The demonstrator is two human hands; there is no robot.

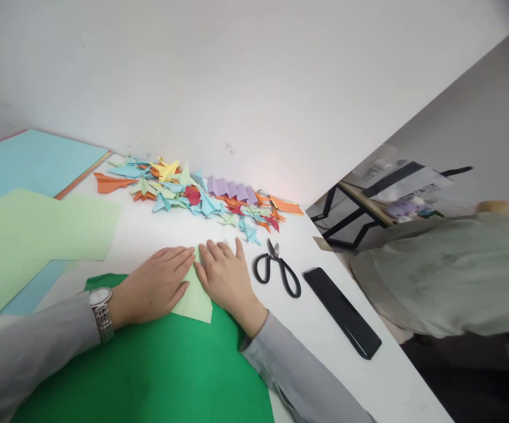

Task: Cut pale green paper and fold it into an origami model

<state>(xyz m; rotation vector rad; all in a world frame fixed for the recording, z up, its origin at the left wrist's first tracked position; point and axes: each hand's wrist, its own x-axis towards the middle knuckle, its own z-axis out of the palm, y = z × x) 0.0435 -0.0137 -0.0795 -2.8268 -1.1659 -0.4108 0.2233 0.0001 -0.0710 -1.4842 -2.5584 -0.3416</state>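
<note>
A pale green sheet of paper (193,302), partly folded to a narrow top, lies on the green mat (170,364). My left hand (155,285), with a silver watch (100,304) at the wrist, rests flat on the paper's left side, fingers stretched out. From the other side my right hand (228,279) presses on the paper's right edge near its top, fingers extended and thumb on the fold. Both hands cover part of the sheet. Scissors (276,267) with black handles lie just right of my right hand.
Folded paper pieces (201,197) in several colours are heaped along the wall. Large pale green sheets (73,226) and blue sheets (38,161) lie at left. A black oblong case (342,311) sits near the table's right edge. Beyond it is a person's grey-green sleeve (452,276).
</note>
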